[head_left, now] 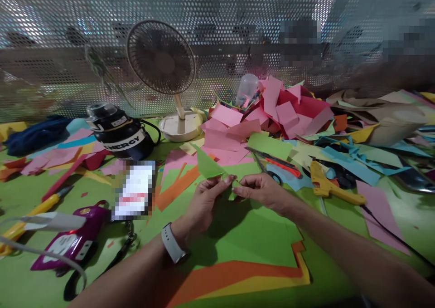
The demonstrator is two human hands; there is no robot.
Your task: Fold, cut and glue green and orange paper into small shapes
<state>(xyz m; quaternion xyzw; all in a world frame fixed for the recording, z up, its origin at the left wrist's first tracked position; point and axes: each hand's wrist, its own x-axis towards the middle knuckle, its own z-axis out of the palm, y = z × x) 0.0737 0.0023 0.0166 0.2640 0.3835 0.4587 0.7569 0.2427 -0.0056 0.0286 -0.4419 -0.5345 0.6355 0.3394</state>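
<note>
Forearms angling in from the near side of the flat stack of green paper sheets (251,235), and the hands meet right over its far part! The left hand (209,197), pale-banded watch (173,244) at the wrist, has its grip closed, pinching a pointed light-green paper piece (207,163). Opposite, the right hand (263,190), fingers curled, nips that piece's lower end. Right of the stack: a yellow plastic glue gun (319,178).
</note>
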